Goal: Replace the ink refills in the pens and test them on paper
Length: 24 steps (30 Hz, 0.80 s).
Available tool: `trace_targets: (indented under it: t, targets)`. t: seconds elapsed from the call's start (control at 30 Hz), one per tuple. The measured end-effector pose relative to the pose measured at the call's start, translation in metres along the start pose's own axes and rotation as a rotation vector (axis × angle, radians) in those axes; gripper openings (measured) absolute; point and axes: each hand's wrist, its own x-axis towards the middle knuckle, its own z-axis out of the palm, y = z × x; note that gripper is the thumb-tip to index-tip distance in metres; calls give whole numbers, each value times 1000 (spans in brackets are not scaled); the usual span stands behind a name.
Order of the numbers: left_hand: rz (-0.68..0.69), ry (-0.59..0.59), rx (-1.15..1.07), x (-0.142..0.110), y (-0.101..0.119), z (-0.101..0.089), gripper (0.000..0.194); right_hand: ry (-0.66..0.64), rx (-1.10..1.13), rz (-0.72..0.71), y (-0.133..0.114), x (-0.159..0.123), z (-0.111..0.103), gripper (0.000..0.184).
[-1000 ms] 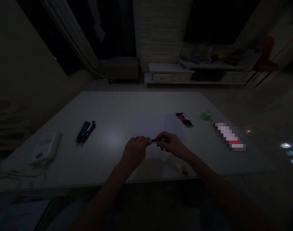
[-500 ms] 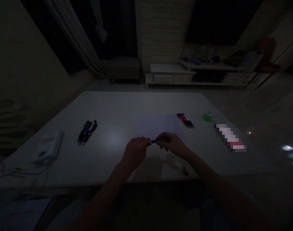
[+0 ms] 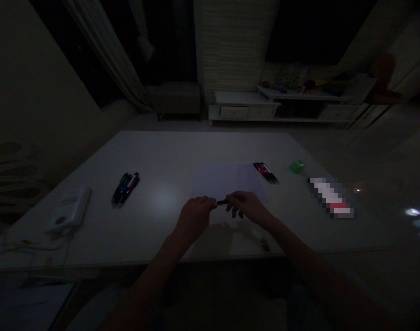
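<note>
A dark pen (image 3: 222, 202) spans the gap between my two hands, just above the table's near middle. My left hand (image 3: 197, 214) is closed around its left end. The fingertips of my right hand (image 3: 244, 204) pinch its right end, the other fingers loosely curled. Behind my hands lies a sheet of paper (image 3: 215, 178) with dense handwriting on its right part. A row of red and black pens (image 3: 265, 173) rests at the paper's right edge. Farther left lies a bunch of dark, blue and purple pens (image 3: 125, 189). The room is dim and fine detail is hard to see.
On the white table (image 3: 168, 151), a green container (image 3: 296, 166) and a blurred-out flat object (image 3: 330, 197) lie to the right. A white box with cables (image 3: 70, 209) stands at the left. Near the front edge is a small brownish object (image 3: 265, 244).
My right hand has shifted slightly, its lower fingers a little more spread, and the pen's right end has tilted slightly. My left hand stays in place.
</note>
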Motion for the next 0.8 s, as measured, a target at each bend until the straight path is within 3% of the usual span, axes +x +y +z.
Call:
trace_targets:
  t: [0.17, 0.3, 0.5, 0.7, 0.8]
  targets:
    - [-12, -17, 0, 0, 0, -2, 14, 30, 3, -36, 3, 1, 0, 30]
    - [-10, -23, -4, 0, 1, -1, 14, -19, -5, -19, 5, 2, 1, 33]
    - [-46, -36, -36, 0, -4, 0, 15, 129, -77, -159, 7, 5, -10, 22]
    - [-49, -92, -116, -3, -5, -3, 35, 128, -61, -139, 9, 5, -15, 26]
    - [-71, -106, -123, -4, -3, -3, 25, 101, -74, -136, 10, 3, -13, 25]
